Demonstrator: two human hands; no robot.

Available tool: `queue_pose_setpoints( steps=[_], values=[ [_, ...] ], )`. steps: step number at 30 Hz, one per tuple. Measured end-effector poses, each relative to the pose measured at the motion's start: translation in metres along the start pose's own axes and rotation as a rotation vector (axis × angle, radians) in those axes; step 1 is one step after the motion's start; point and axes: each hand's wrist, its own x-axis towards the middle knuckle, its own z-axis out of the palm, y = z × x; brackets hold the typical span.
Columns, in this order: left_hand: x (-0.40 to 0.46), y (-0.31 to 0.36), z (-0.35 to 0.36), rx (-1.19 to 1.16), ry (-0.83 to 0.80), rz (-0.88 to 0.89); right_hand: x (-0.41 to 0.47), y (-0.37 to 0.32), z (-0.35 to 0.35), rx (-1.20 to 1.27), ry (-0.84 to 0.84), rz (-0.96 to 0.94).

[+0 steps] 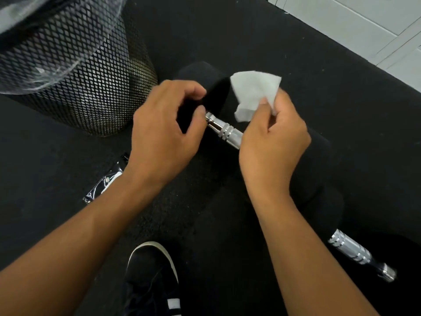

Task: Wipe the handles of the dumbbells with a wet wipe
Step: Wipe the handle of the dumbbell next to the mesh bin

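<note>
A black dumbbell lies on the dark floor mat, its chrome handle (224, 131) showing between my hands. My left hand (164, 131) curls round the dumbbell's far black head (205, 76). My right hand (273, 142) pinches a white wet wipe (254, 92) just above the handle, and covers the handle's near part. A second dumbbell lies at the lower right, with its chrome handle (350, 248) bare and its black heads dark against the mat.
A black mesh waste bin (91, 87) with a clear liner stands at the upper left. An opened wipe wrapper (103, 181) lies on the mat beside my left forearm. A black shoe (152, 274) is at the bottom. White tiled floor (364, 23) borders the mat at top right.
</note>
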Motion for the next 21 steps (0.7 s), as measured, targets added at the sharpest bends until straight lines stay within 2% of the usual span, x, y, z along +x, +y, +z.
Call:
queue_pose_setpoints(
  steps=[2, 3, 6, 8, 10, 15, 21],
  values=[
    [-0.005, -0.015, 0.005, 0.166, -0.02, 0.116, 0.002, 0.001, 0.008, -0.137, 0.009, -0.091],
    [-0.007, -0.021, 0.008, 0.193, -0.074, 0.132, 0.0, 0.003, 0.012, -0.215, -0.066, -0.123],
    [-0.014, -0.035, 0.015, 0.222, -0.262, 0.137, -0.013, 0.013, 0.024, -0.538, -0.52, -0.182],
    [-0.016, -0.04, 0.016, 0.218, -0.291, 0.141, -0.023, 0.02, 0.025, -0.647, -0.717, -0.217],
    [-0.016, -0.041, 0.014, 0.206, -0.279, 0.145, -0.027, 0.022, 0.022, -0.599, -0.724, -0.212],
    [-0.018, -0.043, 0.016, 0.193, -0.253, 0.162, -0.023, 0.02, 0.029, -0.472, -0.507, -0.226],
    [-0.018, -0.044, 0.015, 0.199, -0.249, 0.183, -0.005, 0.014, 0.047, -0.67, -0.623, -0.316]
  ],
)
